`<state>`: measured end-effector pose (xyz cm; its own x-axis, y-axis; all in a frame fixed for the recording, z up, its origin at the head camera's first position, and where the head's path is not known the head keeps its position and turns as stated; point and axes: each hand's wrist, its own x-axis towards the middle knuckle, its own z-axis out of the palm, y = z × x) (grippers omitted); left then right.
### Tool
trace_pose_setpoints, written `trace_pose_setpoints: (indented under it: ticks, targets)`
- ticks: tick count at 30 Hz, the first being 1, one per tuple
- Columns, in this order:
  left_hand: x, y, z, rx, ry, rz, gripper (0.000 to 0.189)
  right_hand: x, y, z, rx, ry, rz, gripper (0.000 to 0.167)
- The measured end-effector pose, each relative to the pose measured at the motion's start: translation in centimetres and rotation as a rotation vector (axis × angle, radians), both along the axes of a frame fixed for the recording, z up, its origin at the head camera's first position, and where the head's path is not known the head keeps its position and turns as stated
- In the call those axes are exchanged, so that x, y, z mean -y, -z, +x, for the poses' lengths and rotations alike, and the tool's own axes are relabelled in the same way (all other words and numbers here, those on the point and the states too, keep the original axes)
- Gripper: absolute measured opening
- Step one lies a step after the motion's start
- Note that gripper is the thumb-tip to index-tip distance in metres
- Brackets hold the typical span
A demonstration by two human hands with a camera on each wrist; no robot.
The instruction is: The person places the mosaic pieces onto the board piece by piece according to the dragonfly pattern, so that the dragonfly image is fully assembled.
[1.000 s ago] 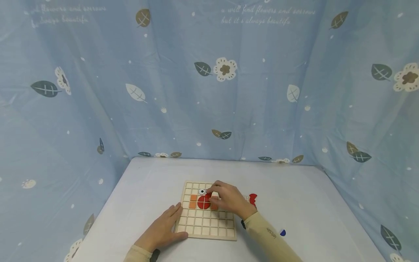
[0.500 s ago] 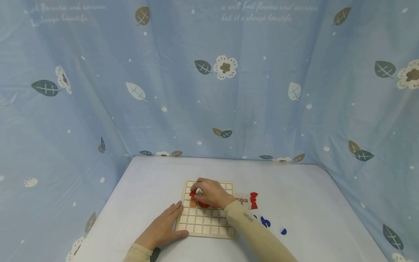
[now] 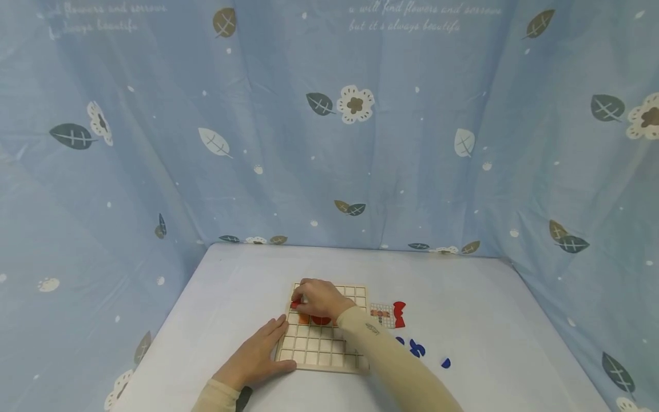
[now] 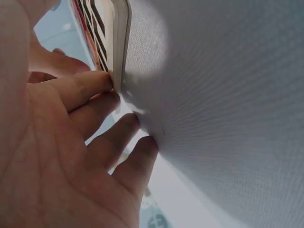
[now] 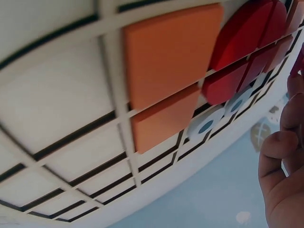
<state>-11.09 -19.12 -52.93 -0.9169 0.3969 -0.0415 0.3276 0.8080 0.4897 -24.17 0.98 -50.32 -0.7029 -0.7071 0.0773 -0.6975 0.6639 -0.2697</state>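
My right hand [image 3: 321, 298] pinches a small red piece [image 3: 296, 304] over the far left cells of a wooden grid board [image 3: 324, 346]. Along the board's left edge lies my left hand [image 3: 257, 355], fingers straight. Its fingertips touch the board's side [image 4: 118, 47] in the left wrist view. Orange square tiles [image 5: 173, 52] sit in the grid beside red rounded tiles [image 5: 242, 33] that form a circle. Next to these are white round tiles with dark dots [image 5: 206, 126], like eyes. In the head view, the right hand and sleeve cover part of this pattern.
Right of the board lies a printed pattern card [image 3: 382, 313], with loose red pieces [image 3: 399, 315] against its right side. Several blue curved pieces [image 3: 417, 348] lie nearer, and a blue half-round piece [image 3: 445, 363] farther right. A blue patterned curtain [image 3: 329, 171] surrounds the white table [image 3: 463, 309].
From the middle of the pattern, my right hand has moved left to the board's far left cells, carrying the red piece. The card and blue pieces came into view. My left hand stays put.
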Motion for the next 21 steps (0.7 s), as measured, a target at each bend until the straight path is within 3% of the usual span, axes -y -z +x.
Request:
trace_pose_setpoints:
  ticks: [21]
  targets:
    - [-0.1,-0.2,0.1,0.001,0.009,-0.003,0.1,1.2,-0.1,-0.1,0.078,0.048,0.134,0.016]
